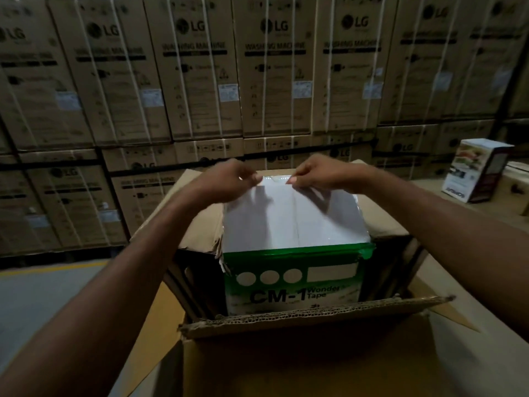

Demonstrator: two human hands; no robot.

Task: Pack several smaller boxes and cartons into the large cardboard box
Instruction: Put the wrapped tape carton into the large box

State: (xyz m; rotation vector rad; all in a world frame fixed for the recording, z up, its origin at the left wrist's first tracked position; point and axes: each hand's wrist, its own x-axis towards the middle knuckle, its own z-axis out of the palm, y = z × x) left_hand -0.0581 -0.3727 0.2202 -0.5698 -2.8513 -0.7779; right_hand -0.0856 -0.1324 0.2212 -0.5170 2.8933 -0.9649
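Stacked washing-machine cartons (200, 67) loom behind as the left hand (229, 179) and right hand (323, 174) pinch the far edge of the white-topped tape carton (294, 224), half-sunk in the large cardboard box (286, 362), where it could jam against the inner dividers (183, 287).

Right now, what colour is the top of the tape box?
The tape box top is white; head view.

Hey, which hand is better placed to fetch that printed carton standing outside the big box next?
Right hand, likely: the printed carton stands on the right side, nearer it; the left hand would cross over the tape carton both now grip.
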